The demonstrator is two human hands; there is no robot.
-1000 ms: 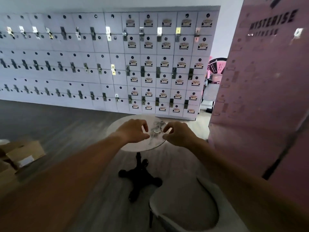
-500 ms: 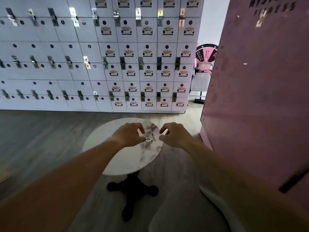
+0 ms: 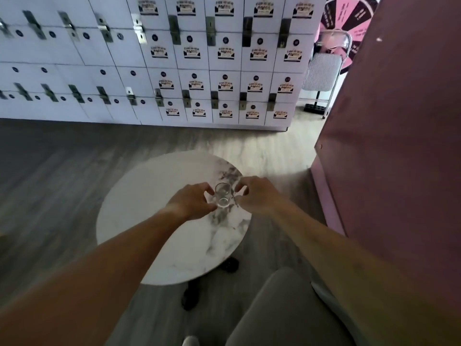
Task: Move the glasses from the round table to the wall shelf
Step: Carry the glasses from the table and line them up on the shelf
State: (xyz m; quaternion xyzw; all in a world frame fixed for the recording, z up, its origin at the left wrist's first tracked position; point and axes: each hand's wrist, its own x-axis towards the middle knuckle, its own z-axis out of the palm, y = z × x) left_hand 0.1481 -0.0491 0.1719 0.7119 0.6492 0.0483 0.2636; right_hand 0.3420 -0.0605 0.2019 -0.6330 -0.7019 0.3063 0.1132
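Observation:
A small clear glass (image 3: 222,197) stands upright on the right part of the round white marble table (image 3: 154,221). My left hand (image 3: 192,202) is at the glass's left side, fingers curled and apart, fingertips right by its wall. On the other side of the glass my right hand (image 3: 257,196) mirrors it, thumb and fingers spread. Neither hand visibly encloses the glass, and I cannot tell whether they touch it. The wall shelf is not in view.
A grey upholstered chair (image 3: 287,310) sits close in front of me, under my right arm. A pink partition (image 3: 399,146) rises on the right. White lockers (image 3: 174,71) line the far wall. The table's black foot (image 3: 192,295) rests on the grey wood floor.
The view has tilted down and come closer to the table. Both hands have closed in on the glass from either side.

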